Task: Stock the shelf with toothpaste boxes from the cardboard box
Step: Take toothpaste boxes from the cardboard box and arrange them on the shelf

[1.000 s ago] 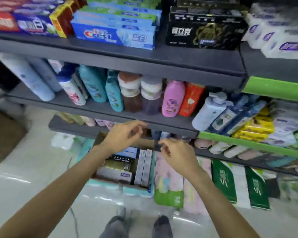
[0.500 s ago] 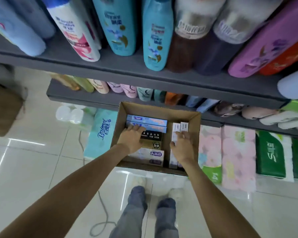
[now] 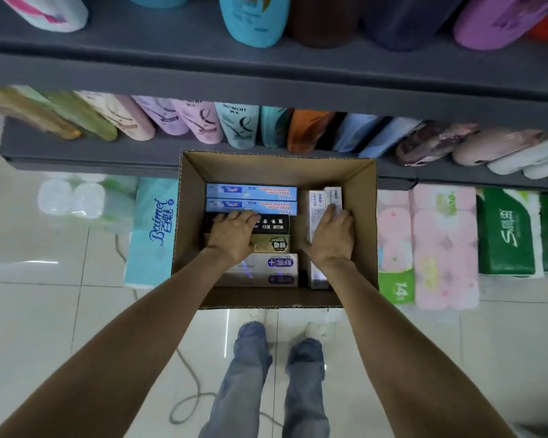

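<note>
An open cardboard box [image 3: 363,197] sits low in front of the bottom shelf [image 3: 92,151]. It holds two blue toothpaste boxes [image 3: 250,197] at the far side. Nearer lie a black one [image 3: 276,224], a gold one [image 3: 274,243] and a white one [image 3: 266,268]. My left hand [image 3: 233,233] lies over the black and gold boxes, its fingers curled over the black box's far edge. My right hand [image 3: 331,237] grips the white toothpaste boxes [image 3: 323,197] standing on edge at the right, thumb on their left side and fingers on their right. The toothpaste shelf is out of view.
Shampoo and lotion bottles [image 3: 200,121] fill the grey shelves above the box. Tissue packs stand on the floor: a teal pack [image 3: 152,229] at left, pink rolls [image 3: 440,248] and green packs [image 3: 503,235] at right. A cable [image 3: 187,393] lies on the tiled floor beside my legs [image 3: 250,374].
My view has dropped from the upper shelves to the cardboard box. Both hands went down into it, the left onto the black box, the right round the white upright boxes.
</note>
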Demonstrator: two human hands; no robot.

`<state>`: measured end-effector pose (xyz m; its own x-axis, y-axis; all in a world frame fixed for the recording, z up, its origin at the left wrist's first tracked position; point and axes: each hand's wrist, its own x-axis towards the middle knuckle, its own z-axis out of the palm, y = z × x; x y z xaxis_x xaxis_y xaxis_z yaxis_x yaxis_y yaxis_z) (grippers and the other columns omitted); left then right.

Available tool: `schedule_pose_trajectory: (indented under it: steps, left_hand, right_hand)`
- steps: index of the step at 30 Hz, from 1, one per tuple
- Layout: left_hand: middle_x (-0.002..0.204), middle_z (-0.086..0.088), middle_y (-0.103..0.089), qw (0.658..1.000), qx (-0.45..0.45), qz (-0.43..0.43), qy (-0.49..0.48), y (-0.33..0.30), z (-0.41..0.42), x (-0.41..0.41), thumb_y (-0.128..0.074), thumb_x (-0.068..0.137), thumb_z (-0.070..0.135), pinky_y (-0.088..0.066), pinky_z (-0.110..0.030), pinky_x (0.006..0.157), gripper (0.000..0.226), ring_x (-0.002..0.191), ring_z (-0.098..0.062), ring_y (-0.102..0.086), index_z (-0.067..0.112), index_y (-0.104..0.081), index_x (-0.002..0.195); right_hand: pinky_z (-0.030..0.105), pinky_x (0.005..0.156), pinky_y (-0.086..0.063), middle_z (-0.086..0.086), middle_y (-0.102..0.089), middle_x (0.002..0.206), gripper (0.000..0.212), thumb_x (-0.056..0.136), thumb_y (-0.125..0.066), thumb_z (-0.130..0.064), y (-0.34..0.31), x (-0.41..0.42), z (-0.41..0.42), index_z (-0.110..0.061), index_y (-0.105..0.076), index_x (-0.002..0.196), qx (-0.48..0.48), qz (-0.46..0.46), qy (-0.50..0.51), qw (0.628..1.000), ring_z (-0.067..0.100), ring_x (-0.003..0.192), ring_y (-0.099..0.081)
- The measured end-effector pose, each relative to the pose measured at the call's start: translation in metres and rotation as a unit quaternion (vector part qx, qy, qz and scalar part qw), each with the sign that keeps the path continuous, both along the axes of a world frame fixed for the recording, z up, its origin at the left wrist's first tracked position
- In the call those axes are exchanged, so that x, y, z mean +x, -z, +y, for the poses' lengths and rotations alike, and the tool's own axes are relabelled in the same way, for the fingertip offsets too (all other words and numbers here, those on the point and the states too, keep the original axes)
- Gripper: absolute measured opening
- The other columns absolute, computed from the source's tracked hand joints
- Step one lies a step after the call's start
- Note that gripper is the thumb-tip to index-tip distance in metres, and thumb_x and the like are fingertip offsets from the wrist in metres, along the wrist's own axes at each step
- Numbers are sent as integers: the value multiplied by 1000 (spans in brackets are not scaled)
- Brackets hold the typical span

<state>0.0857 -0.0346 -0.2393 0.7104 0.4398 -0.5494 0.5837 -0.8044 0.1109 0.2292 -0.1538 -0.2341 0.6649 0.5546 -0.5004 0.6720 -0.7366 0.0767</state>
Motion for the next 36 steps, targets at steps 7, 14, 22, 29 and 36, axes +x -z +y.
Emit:
schedule_pose_trajectory:
  steps: [7, 14, 22, 29, 36]
  left_hand:
    - [147, -3, -33, 992, 84, 13, 91, 5, -2, 1, -55, 90, 32, -29, -40, 106, 64, 131, -25, -37, 16, -26, 145]
    - [147, -3, -32, 991, 94, 9, 95, 8, -2, -1, -58, 89, 36, -26, -41, 108, 69, 133, -26, -34, 17, -23, 146]
    - [147, -1, -35, 997, 44, -10, 54, 0, 0, 2, -53, 90, 47, -26, -39, 109, 64, 133, -22, -36, 20, -30, 144]
    - [128, 11, -48, 802, -397, -242, -375, -81, -16, 18, -56, 91, 40, -41, -12, 79, 55, 107, -5, -50, 29, -36, 141]
    - [130, 4, -53, 666, -505, -357, -416, -170, -31, 11, -72, 79, 27, -51, -25, 87, 68, 114, -9, -55, 39, -28, 129]
  right_hand:
    - [41, 92, -44, 26, -20, 145, 83, 85, -64, -25, 11, -12, 5, -9, -12, 147, 2, -33, -16, 999, 41, 121, -37]
    - [39, 105, -29, 24, -29, 139, 100, 78, -70, -40, 11, -1, 17, 0, -8, 146, 23, -11, 60, 998, 35, 124, -33]
    - [37, 83, -44, 24, -9, 148, 112, 77, -73, -23, 4, -8, 7, -34, 14, 147, 4, 68, 41, 997, 33, 109, -46]
    - [42, 94, -41, 16, -39, 124, 108, 70, -76, -22, -64, -23, 2, -37, -3, 149, 273, 165, 109, 941, 33, 108, -45]
    - [25, 104, -36, -8, -35, 147, 97, 78, -75, -15, -172, -41, -12, -29, -10, 150, 413, 388, 106, 817, 5, 131, -38]
